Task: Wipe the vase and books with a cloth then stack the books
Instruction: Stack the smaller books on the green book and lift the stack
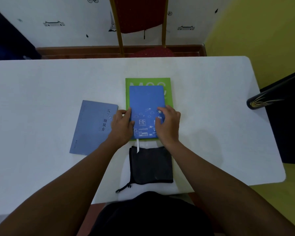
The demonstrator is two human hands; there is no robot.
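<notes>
White rectangular surface (211, 116) at frame centre carries the stack: bright blue illustrated notebook (146, 103) on large green hardcover book (168, 86). Left hand (122, 125) and right hand (168, 125), each grip spread, square its edges. Stacking is underway; next, add the grey-blue paperback book (90, 128), centre left.

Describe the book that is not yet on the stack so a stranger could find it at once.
On the white table, look left of the green book that carries the bright blue notebook. The grey-blue book lies alone, flat and slightly tilted, beside the left hand. Only it has dark vertical characters on its cover.
</notes>
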